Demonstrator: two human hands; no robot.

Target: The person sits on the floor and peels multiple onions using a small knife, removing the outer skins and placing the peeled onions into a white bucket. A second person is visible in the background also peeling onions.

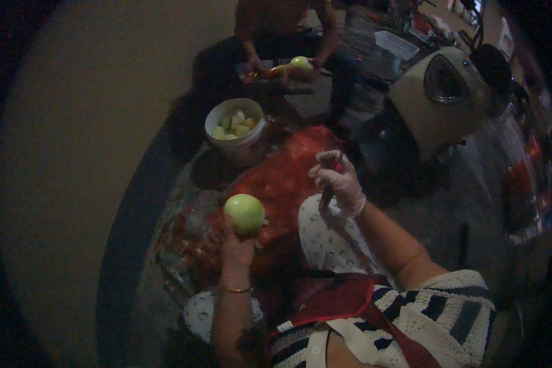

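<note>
A peeled, pale green onion (244,213) rests in my left hand (239,244), whose fingers curl around it from below. My right hand (340,184), in a thin translucent glove, grips a small knife (326,197) with some red on it; the dim light blurs its shape. The knife stays apart from the onion, to its upper right. Between my knees lies a red mesh sack (276,170), bulging with round contents. Beyond it stands a white bucket (216,119) holding several peeled onions (232,129).
Brown onion skins (188,234) lie with clear plastic at my left. Across from me sits a person (276,27), with a peeled onion (301,63) at one hand. A bulky beige machine (437,101) stands at the right. A white plastic bin (396,45) is behind it.
</note>
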